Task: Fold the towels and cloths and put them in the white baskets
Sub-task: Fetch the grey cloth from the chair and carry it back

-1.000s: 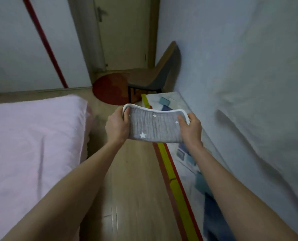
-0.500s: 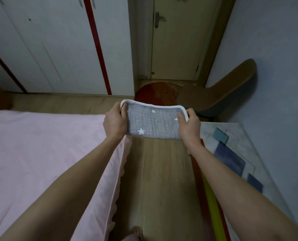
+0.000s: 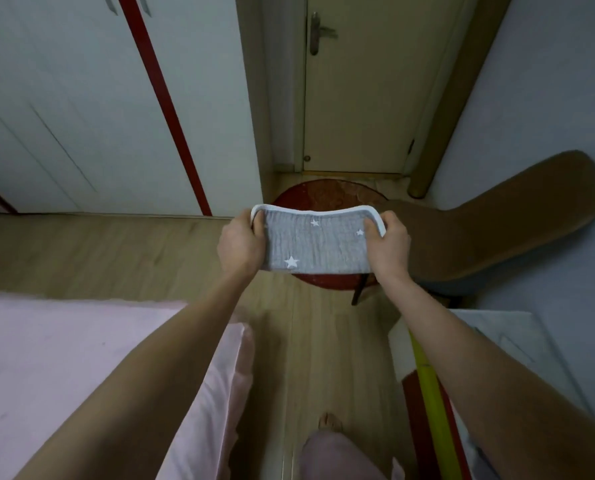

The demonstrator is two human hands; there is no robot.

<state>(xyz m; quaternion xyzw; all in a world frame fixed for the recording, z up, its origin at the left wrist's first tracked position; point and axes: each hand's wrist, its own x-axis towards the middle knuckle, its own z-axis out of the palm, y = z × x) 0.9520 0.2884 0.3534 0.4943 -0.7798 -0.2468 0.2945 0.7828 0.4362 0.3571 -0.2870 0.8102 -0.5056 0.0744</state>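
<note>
A folded grey cloth [image 3: 318, 245] with white stars and a white border is held up in front of me, above the floor. My left hand [image 3: 239, 244] grips its left end and my right hand [image 3: 389, 245] grips its right end, stretching it flat between them. No white basket is in view.
A pink-covered bed [image 3: 81, 375] fills the lower left. A brown chair [image 3: 497, 230] and a round red mat [image 3: 327, 195] stand ahead by a closed door [image 3: 365, 91]. White wardrobe doors [image 3: 98, 98] line the far left. A patterned mat with yellow edge [image 3: 431, 393] lies at right.
The view has swung left, from the right wall towards the door and wardrobe. Both hands keep the same hold on the cloth.
</note>
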